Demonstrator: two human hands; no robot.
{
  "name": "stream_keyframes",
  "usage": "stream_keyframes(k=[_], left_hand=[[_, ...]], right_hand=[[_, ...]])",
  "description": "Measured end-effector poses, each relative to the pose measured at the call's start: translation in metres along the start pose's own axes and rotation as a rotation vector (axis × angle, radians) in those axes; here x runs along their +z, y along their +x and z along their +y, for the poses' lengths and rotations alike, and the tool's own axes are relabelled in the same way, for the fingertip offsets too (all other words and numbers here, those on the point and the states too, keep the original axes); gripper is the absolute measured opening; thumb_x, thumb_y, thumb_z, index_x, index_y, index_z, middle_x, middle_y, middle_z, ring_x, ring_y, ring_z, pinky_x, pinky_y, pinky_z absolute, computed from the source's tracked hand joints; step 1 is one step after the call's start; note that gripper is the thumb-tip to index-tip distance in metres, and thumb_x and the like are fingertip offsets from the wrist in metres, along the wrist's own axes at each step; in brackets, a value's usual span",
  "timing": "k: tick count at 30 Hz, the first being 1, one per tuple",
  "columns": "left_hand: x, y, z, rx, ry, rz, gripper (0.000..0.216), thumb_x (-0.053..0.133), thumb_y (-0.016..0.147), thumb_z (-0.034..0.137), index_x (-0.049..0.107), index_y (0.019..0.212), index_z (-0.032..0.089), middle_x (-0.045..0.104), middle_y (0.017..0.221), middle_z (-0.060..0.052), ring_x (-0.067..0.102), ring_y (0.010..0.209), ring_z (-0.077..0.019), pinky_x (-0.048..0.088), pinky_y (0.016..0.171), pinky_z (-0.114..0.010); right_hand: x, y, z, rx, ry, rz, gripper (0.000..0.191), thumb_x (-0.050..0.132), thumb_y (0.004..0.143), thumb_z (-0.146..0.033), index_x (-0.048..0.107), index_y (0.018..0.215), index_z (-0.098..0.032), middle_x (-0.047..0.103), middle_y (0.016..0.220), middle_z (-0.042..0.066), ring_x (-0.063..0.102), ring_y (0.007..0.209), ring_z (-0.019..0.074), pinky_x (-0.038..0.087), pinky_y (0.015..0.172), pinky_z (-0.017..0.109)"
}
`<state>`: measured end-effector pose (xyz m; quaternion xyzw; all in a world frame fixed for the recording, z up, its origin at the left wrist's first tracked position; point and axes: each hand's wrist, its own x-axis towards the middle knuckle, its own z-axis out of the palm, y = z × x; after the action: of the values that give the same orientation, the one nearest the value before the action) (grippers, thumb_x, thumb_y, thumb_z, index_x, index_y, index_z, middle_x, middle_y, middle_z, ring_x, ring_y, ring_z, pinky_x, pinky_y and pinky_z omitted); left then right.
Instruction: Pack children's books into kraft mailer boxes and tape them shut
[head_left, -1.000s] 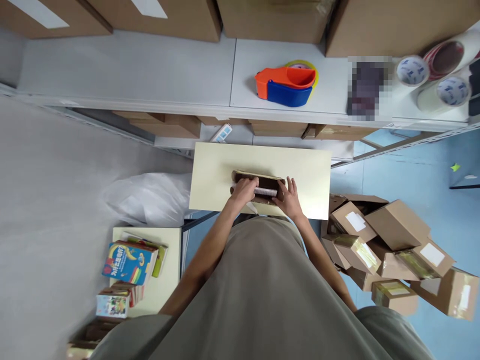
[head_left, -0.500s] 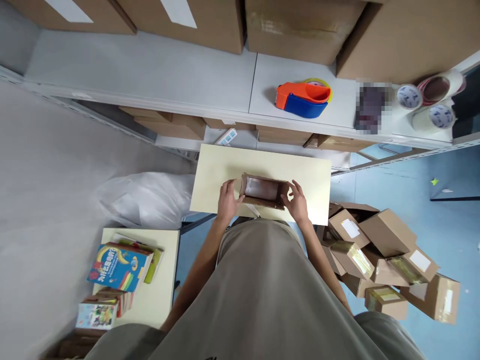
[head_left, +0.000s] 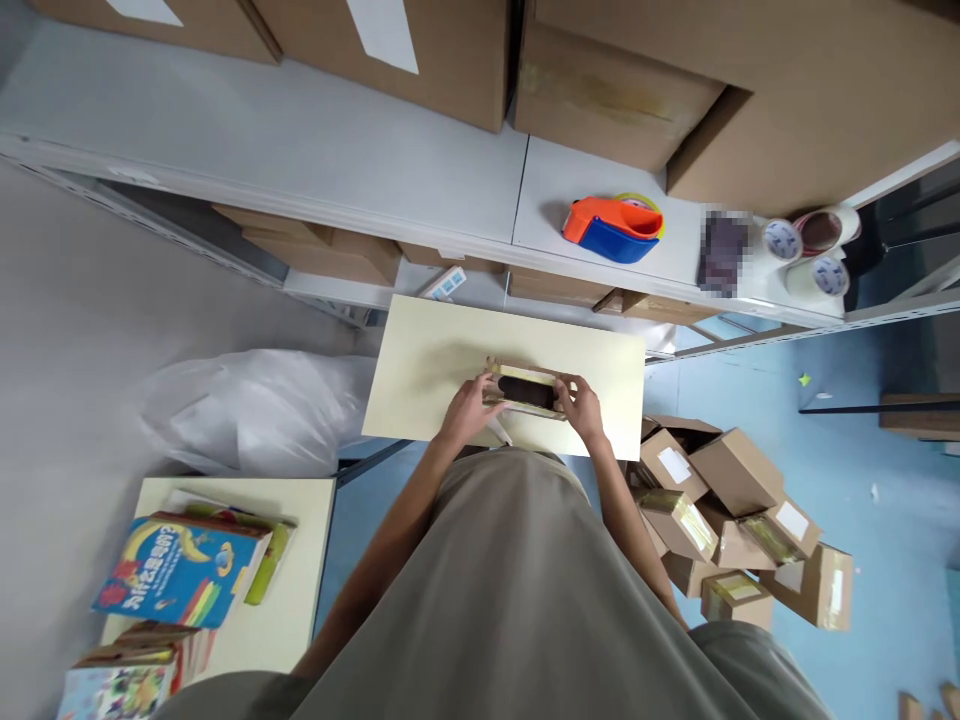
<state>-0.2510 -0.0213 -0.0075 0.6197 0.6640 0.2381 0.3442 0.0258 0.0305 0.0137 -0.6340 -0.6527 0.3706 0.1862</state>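
- Just the one head cam here, worn up high and tipped steeply down over the person's own grey shirt (head_left: 525, 600).
- The left hand (head_left: 469, 410) and right hand (head_left: 581, 408) on the cardboard box (head_left: 525, 392) land mid-frame, fairly near.
- It faces the shelf (head_left: 300, 160) along the top edge, with books (head_left: 180, 570) lower left and a carton pile (head_left: 735, 520) on the right.

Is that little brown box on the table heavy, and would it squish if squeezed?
Probably light: the little brown box is small, and the left hand and right hand hold it by its ends. It looks like thin cardboard, so squeezing would likely dent it. Low on the table, it would probably slide, not tip.
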Motion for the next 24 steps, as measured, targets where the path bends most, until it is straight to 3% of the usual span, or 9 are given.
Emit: stream_keyframes(k=[3,6,9,12,15,19,21,24], left_hand=[[0.001,0.007,0.0,-0.056,-0.043,0.073,0.087,0.089,0.089,0.031,0.044,0.163,0.024,0.068,0.138,-0.014,0.072,0.122,-0.0295,0.061,0.108,-0.045],[-0.001,0.012,-0.001,-0.008,0.019,0.084,0.067,0.088,0.091,0.031,0.059,0.151,0.024,0.063,0.135,-0.014,0.066,0.131,-0.0321,0.057,0.115,-0.047],[-0.006,0.015,-0.002,0.04,0.043,0.047,0.044,0.086,0.093,0.029,0.07,0.133,0.022,0.062,0.134,-0.015,0.065,0.132,-0.0322,0.055,0.119,-0.048],[-0.013,0.016,-0.005,0.112,0.032,-0.011,0.03,0.082,0.096,0.028,0.073,0.123,0.023,0.065,0.132,-0.013,0.064,0.132,-0.0307,0.053,0.121,-0.047],[-0.02,0.014,-0.008,0.155,0.027,-0.075,0.018,0.082,0.094,0.025,0.075,0.111,0.024,0.067,0.133,-0.011,0.064,0.134,-0.0307,0.053,0.121,-0.048],[-0.02,0.008,-0.012,0.15,0.003,-0.114,0.014,0.084,0.091,0.026,0.073,0.1,0.024,0.069,0.134,-0.012,0.064,0.137,-0.0325,0.054,0.121,-0.049],[-0.017,0.007,-0.013,0.107,-0.049,-0.09,0.024,0.084,0.093,0.03,0.071,0.113,0.024,0.071,0.13,-0.012,0.068,0.13,-0.0313,0.057,0.116,-0.048],[-0.012,0.012,-0.013,-0.013,-0.109,-0.007,0.063,0.08,0.097,0.031,0.054,0.154,0.024,0.072,0.127,-0.01,0.075,0.108,-0.0255,0.063,0.101,-0.042]], right_hand=[[0.004,-0.005,0.004,-0.053,-0.103,0.046,0.037,0.049,0.111,-0.045,0.076,0.115,-0.021,0.075,0.137,0.018,0.071,0.126,0.0318,0.061,0.108,0.05],[0.008,-0.014,0.01,-0.013,-0.108,0.104,0.036,0.055,0.108,-0.047,0.079,0.111,-0.02,0.071,0.143,0.021,0.061,0.143,0.035,0.059,0.111,0.054],[0.009,-0.024,0.014,0.078,0.061,0.124,0.051,0.06,0.104,-0.064,0.078,0.119,-0.019,0.069,0.142,0.022,0.071,0.128,0.0334,0.066,0.097,0.047],[0.008,-0.032,0.015,0.202,0.18,0.178,0.067,0.054,0.101,-0.079,0.078,0.11,-0.017,0.077,0.125,0.02,0.079,0.104,0.0299,0.067,0.086,0.042],[0.007,-0.038,0.014,0.275,0.231,0.119,0.078,0.039,0.103,-0.086,0.08,0.106,-0.019,0.083,0.107,0.017,0.079,0.104,0.0326,0.066,0.089,0.044],[0.007,-0.042,0.012,0.282,0.24,-0.006,0.079,0.036,0.105,-0.084,0.081,0.115,-0.02,0.086,0.105,0.015,0.08,0.108,0.0336,0.063,0.098,0.046],[0.007,-0.043,0.011,0.285,0.22,0.045,0.078,0.042,0.105,-0.082,0.073,0.136,-0.018,0.086,0.106,0.015,0.08,0.105,0.0326,0.063,0.097,0.046],[0.006,-0.042,0.01,0.236,0.209,0.12,0.088,0.053,0.103,-0.075,0.045,0.167,-0.015,0.083,0.114,0.015,0.08,0.104,0.03,0.065,0.092,0.043]])
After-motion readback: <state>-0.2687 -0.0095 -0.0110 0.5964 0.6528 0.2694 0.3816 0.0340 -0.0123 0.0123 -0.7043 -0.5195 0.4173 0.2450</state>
